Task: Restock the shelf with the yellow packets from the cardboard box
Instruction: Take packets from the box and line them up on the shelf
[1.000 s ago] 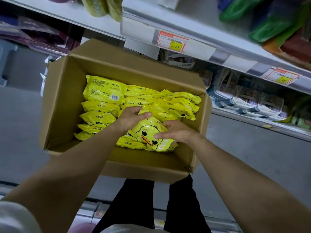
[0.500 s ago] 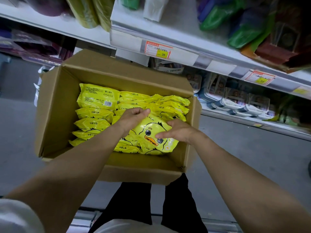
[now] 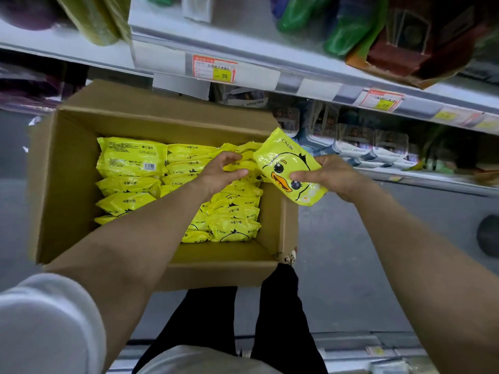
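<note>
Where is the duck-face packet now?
The duck packet is right of centre in the head view, held by the right hand over the right wall of the cardboard box.

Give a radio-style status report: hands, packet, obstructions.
Status: right hand grips duck packet, raised over box edge; left hand curled over packets in box, grip unclear; path to shelf looks open.

The right hand (image 3: 332, 176) holds one yellow packet (image 3: 289, 168) with a duck face above the right wall of the cardboard box (image 3: 67, 184). The left hand (image 3: 218, 171) is over the packets (image 3: 129, 160) that lie in rows inside, its fingers curved; whether it grips one is unclear. Behind stands the shelf (image 3: 270, 74) with a price label (image 3: 214, 68).
</note>
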Motion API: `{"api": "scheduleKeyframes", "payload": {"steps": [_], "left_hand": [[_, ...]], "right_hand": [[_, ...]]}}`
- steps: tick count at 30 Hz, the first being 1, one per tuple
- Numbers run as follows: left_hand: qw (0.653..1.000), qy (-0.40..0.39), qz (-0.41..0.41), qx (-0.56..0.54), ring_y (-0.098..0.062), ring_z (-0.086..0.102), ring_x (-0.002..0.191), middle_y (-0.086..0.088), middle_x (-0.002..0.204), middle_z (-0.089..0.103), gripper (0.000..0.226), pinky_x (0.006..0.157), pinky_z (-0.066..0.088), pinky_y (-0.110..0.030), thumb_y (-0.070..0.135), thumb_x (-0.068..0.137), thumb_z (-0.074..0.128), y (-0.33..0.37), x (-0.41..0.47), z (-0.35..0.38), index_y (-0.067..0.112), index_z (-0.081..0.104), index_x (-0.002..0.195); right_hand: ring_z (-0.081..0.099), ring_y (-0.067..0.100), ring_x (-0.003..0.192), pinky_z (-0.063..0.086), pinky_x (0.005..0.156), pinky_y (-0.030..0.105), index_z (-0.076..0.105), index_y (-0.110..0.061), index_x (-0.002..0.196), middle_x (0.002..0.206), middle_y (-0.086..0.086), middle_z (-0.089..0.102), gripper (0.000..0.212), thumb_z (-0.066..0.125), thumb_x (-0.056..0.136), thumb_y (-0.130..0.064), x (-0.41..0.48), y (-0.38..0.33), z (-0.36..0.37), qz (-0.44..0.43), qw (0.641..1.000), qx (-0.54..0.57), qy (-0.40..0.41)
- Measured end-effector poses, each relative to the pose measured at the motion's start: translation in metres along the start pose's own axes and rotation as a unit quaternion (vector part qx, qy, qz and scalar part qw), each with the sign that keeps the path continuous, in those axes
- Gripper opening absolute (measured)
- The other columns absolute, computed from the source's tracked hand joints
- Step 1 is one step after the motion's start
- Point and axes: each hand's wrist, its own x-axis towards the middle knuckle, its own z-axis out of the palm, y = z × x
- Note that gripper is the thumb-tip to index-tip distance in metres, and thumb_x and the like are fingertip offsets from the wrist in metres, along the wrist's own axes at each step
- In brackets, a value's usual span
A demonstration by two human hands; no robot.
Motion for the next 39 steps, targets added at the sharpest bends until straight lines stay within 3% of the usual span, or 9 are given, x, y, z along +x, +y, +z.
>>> {"api": "scheduleKeyframes", "payload": {"steps": [10, 13, 17, 20, 25, 28, 31, 35, 39], "left_hand": [[0.998, 0.031, -0.03, 0.046, -0.014, 0.059, 0.103, 0.001, 0.124, 0.059, 0.051, 0.085, 0.043, -0.028, 0.02, 0.075, 0.084, -0.012, 0.007, 0.006, 0.023, 0.059, 0.12], [0.997, 0.012, -0.024, 0.074, -0.006, 0.062, 0.087, -0.001, 0.122, 0.06, 0.049, 0.075, 0.043, -0.021, 0.009, 0.075, 0.082, -0.012, 0.007, 0.009, 0.02, 0.065, 0.12], [0.993, 0.041, -0.018, 0.106, -0.018, 0.06, 0.105, -0.001, 0.117, 0.063, 0.037, 0.088, 0.041, -0.025, 0.017, 0.076, 0.082, -0.01, 0.007, 0.012, 0.018, 0.073, 0.111], [0.989, 0.063, -0.006, 0.134, -0.015, 0.055, 0.101, 0.001, 0.107, 0.061, 0.035, 0.086, 0.038, -0.024, 0.026, 0.075, 0.083, -0.009, 0.01, 0.011, 0.013, 0.074, 0.106], [0.978, 0.084, 0.027, 0.19, -0.025, 0.057, 0.106, -0.001, 0.09, 0.069, 0.02, 0.092, 0.045, -0.036, 0.04, 0.072, 0.083, -0.008, 0.011, 0.008, 0.026, 0.069, 0.069], [0.987, 0.05, 0.025, 0.15, -0.012, 0.049, 0.077, 0.002, 0.079, 0.056, 0.029, 0.067, 0.038, -0.026, 0.033, 0.083, 0.075, -0.003, 0.005, 0.007, 0.008, 0.062, 0.076], [0.986, -0.005, 0.018, 0.165, -0.014, 0.032, 0.06, 0.003, 0.065, 0.037, 0.032, 0.059, 0.027, -0.028, 0.035, 0.093, 0.063, -0.005, 0.001, 0.005, 0.014, 0.046, 0.075], [0.98, -0.024, -0.015, 0.196, -0.016, 0.043, 0.074, 0.003, 0.078, 0.048, 0.028, 0.073, 0.036, -0.03, 0.045, 0.098, 0.05, -0.013, -0.005, 0.004, 0.019, 0.05, 0.086], [0.974, -0.038, -0.039, 0.221, -0.027, 0.053, 0.114, -0.008, 0.118, 0.06, 0.039, 0.096, 0.042, -0.038, 0.051, 0.097, 0.047, -0.012, -0.011, 0.008, 0.014, 0.059, 0.104]], "right_hand": [[0.075, 0.024, 0.089, 0.059, 0.087, 0.046, 0.074, -0.017, 0.098, 0.095, 0.004, 0.078, 0.033, 0.089, 0.07, -0.025, 0.01, 0.016, 0.002, 0.01, 0.999, 0.04, 0.018], [0.075, 0.025, 0.091, 0.059, 0.088, 0.047, 0.073, -0.017, 0.102, 0.097, 0.005, 0.078, 0.037, 0.088, 0.07, -0.028, 0.012, 0.021, 0.003, 0.015, 0.998, 0.058, 0.015], [0.075, 0.024, 0.091, 0.059, 0.088, 0.047, 0.073, -0.017, 0.105, 0.097, 0.004, 0.078, 0.045, 0.089, 0.065, -0.032, 0.014, 0.023, 0.003, 0.015, 0.997, 0.072, 0.008], [0.075, 0.025, 0.092, 0.058, 0.089, 0.048, 0.072, -0.015, 0.113, 0.099, 0.006, 0.078, 0.062, 0.089, 0.057, -0.036, 0.015, 0.025, 0.004, 0.015, 0.996, 0.087, 0.0], [0.074, 0.029, 0.095, 0.057, 0.09, 0.051, 0.069, -0.011, 0.118, 0.102, 0.009, 0.077, 0.069, 0.088, 0.056, -0.035, 0.016, 0.03, 0.006, 0.015, 0.993, 0.115, -0.012], [0.074, 0.028, 0.094, 0.058, 0.09, 0.05, 0.07, -0.012, 0.116, 0.1, 0.008, 0.077, 0.065, 0.087, 0.057, -0.035, 0.017, 0.031, 0.006, 0.014, 0.993, 0.117, -0.01], [0.074, 0.028, 0.095, 0.058, 0.089, 0.048, 0.071, -0.013, 0.115, 0.1, 0.008, 0.077, 0.058, 0.087, 0.063, -0.033, 0.017, 0.031, 0.005, 0.013, 0.993, 0.121, -0.01], [0.074, 0.028, 0.095, 0.06, 0.086, 0.043, 0.071, -0.017, 0.106, 0.098, 0.007, 0.078, 0.035, 0.085, 0.075, -0.025, 0.016, 0.032, 0.006, 0.01, 0.992, 0.129, -0.005], [0.074, 0.027, 0.094, 0.06, 0.085, 0.042, 0.072, -0.018, 0.102, 0.097, 0.007, 0.078, 0.029, 0.084, 0.077, -0.023, 0.013, 0.036, 0.008, 0.004, 0.991, 0.135, -0.004]]}}
